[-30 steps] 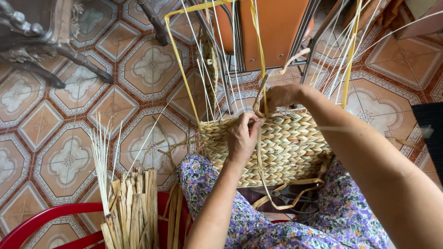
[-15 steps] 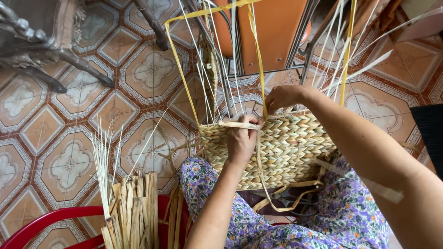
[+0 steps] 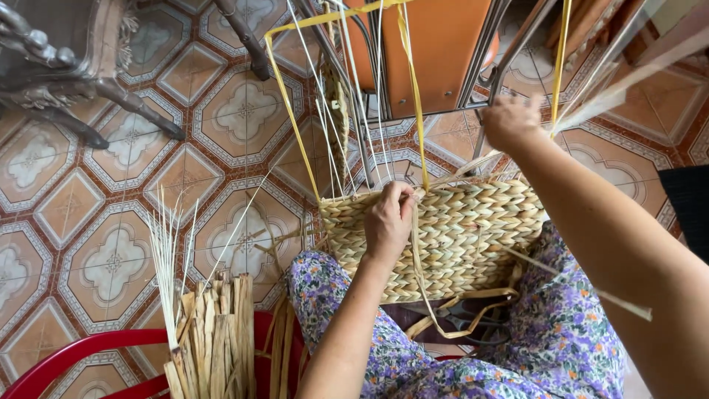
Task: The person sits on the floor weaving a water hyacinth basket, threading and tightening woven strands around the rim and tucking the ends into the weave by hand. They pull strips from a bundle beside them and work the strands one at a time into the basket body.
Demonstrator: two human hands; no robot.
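The supporting surface is a tiled floor (image 3: 111, 222) with a repeating terracotta, cream and brown octagonal pattern. Dark carved furniture legs (image 3: 111, 96) stand on it, well to the left of and beyond the left hand (image 3: 388, 222). Metal frame legs (image 3: 365, 140) of an orange-panelled piece stand on the tiles just beyond the left hand and left of the right hand (image 3: 509, 122). A red plastic rim (image 3: 81, 347) sits low over the tiles, below and left of the left hand.
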